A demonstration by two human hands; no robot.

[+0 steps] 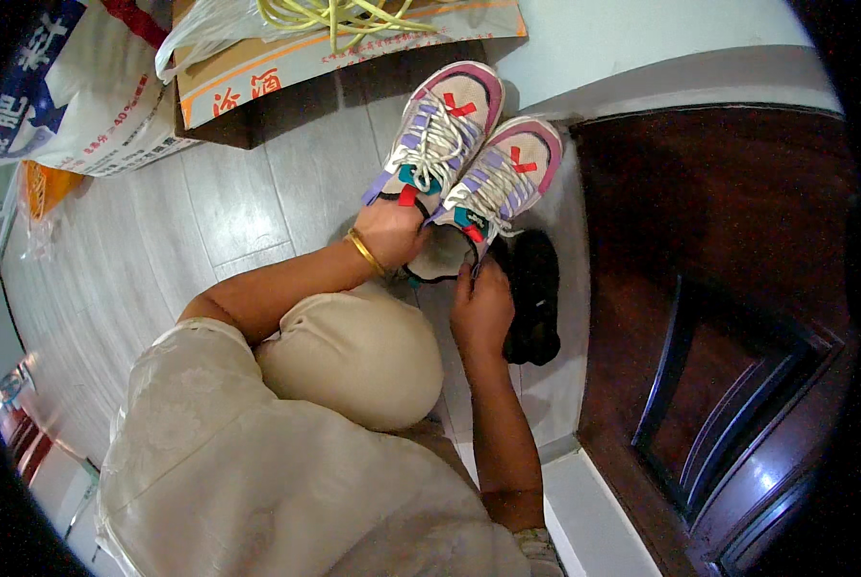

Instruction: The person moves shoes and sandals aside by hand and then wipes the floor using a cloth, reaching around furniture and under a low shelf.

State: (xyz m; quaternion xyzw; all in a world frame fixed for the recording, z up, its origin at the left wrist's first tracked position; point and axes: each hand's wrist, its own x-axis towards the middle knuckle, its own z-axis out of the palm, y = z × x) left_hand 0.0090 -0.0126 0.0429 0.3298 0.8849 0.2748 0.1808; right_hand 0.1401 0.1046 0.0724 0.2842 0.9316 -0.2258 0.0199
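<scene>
Fingers (469, 279) both hands clamped on sneakers (469, 163) | grey plank floor (228, 202) | dark wooden door (729, 317)

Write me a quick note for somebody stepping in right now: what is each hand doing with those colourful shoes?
Left hand: grip on the heel opening of the left pink, purple and cream lace-up sneaker, gold bangle on that wrist.
Right hand: fingers at the heel collar of the right matching sneaker; a firm grip cannot be told.
Both sneakers lie side by side on the grey plank floor, toes pointing away, laces tied.
A black shoe lies just right of the right hand, beside the dark wooden door.
Done: the pair is lined up together. Left: both hands are on the pair, neither shoe released.
</scene>
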